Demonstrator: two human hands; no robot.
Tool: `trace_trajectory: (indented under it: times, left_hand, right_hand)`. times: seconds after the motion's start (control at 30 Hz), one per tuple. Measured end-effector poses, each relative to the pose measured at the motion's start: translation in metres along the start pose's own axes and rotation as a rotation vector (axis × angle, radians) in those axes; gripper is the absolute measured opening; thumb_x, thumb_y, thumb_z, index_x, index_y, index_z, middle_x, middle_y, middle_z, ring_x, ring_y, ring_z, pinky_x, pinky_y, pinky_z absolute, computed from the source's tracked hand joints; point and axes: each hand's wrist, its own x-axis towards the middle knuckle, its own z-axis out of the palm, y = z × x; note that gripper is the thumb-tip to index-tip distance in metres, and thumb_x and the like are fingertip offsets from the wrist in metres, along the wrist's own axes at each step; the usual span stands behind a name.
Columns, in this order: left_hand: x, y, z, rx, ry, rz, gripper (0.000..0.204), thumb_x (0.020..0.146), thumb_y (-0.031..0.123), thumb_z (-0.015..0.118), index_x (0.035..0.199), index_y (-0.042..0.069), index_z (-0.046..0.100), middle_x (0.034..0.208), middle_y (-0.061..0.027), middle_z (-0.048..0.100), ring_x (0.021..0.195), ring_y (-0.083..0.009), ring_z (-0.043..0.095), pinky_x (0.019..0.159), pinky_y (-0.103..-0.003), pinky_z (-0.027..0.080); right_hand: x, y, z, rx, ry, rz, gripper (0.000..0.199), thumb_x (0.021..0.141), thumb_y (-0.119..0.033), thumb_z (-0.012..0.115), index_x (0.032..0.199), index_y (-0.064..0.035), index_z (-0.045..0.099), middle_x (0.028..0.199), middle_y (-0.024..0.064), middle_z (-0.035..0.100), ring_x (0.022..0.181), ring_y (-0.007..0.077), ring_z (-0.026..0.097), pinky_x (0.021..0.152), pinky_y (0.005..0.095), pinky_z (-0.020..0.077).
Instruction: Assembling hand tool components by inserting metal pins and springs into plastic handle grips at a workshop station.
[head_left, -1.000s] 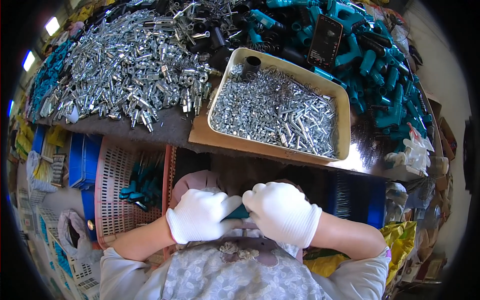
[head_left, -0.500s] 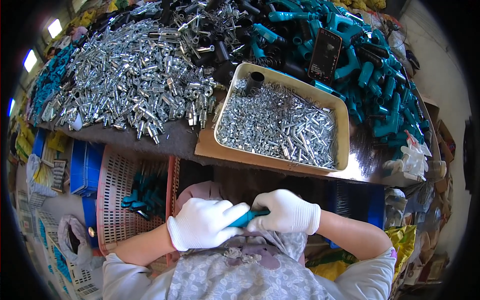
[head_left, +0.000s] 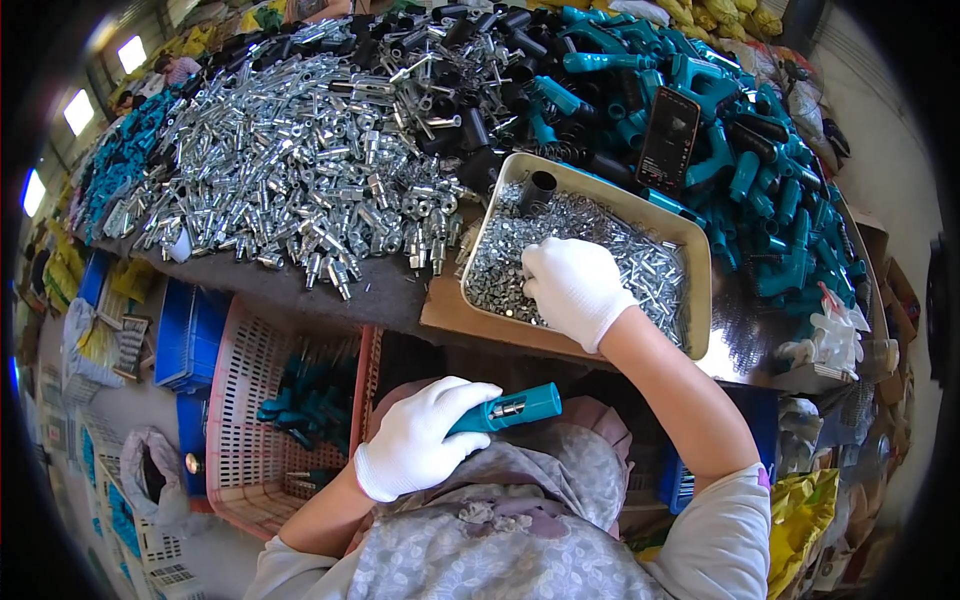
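Observation:
My left hand (head_left: pixel 420 440), in a white glove, is wrapped round a teal plastic tool body (head_left: pixel 540 404) above my lap. Its round barrel points right, and a shiny metal part shows through a slot in the side. The rear of this body is hidden in my palm. Over at the cream tray (head_left: pixel 699 310), my gloved right hand (head_left: pixel 580 292) reaches in with fingers bent together among small metal pieces; whatever they pinch is hidden. Loose silver pins (head_left: pixel 655 268) and small nut-like pieces lie in that tray, with a short black tube (head_left: pixel 538 190) standing at its far left.
Silver metal fittings (head_left: pixel 300 170) are heaped on the bench to the left. Teal gun-shaped housings (head_left: pixel 745 175) pile up at the right, with a phone (head_left: pixel 669 140) leaning on them. Below the bench edge, a pink basket (head_left: pixel 255 400) holds several teal pieces.
My right hand has left the teal tool body and moved up into the tray. My left hand keeps hold of the body, whose barrel and slot now show. The view has shifted slightly.

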Motion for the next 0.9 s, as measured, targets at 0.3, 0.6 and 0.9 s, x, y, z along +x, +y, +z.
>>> trace_trajectory:
  times: [0.3, 0.6, 0.9]
  left_hand:
    - [0.005, -0.003, -0.003, 0.123, 0.001, 0.077, 0.050, 0.067, 0.014, 0.086, 0.112, 0.005, 0.067, 0.099, -0.0133, 0.067, 0.086, -0.0322, 0.066, 0.076, -0.037, 0.054]
    - [0.008, -0.001, -0.006, 0.260, 0.081, 0.211, 0.051, 0.067, 0.020, 0.085, 0.112, 0.007, 0.067, 0.097, -0.0088, 0.067, 0.084, -0.0277, 0.065, 0.072, -0.036, 0.054]
    - [0.013, 0.008, -0.008, 0.390, 0.126, 0.323, 0.072, 0.063, 0.020, 0.083, 0.129, 0.003, 0.058, 0.090, -0.0074, 0.067, 0.075, -0.0248, 0.063, 0.064, -0.035, 0.051]
  right_hand:
    - [-0.014, 0.012, -0.011, 0.127, 0.242, -0.015, 0.014, 0.088, -0.020, 0.062, 0.087, -0.0102, 0.072, 0.087, 0.0144, 0.067, 0.084, 0.0343, 0.067, 0.075, 0.0445, 0.0533]
    - [-0.021, 0.010, -0.016, 0.421, 0.301, 0.064, 0.015, 0.083, -0.020, 0.070, 0.084, -0.0055, 0.073, 0.081, 0.0132, 0.071, 0.076, 0.0320, 0.069, 0.070, 0.0404, 0.0533]
    - [-0.074, -0.035, -0.025, 0.848, -0.132, -0.073, 0.017, 0.082, -0.017, 0.073, 0.091, -0.0032, 0.073, 0.083, 0.0172, 0.069, 0.079, 0.0332, 0.069, 0.072, 0.0371, 0.0534]
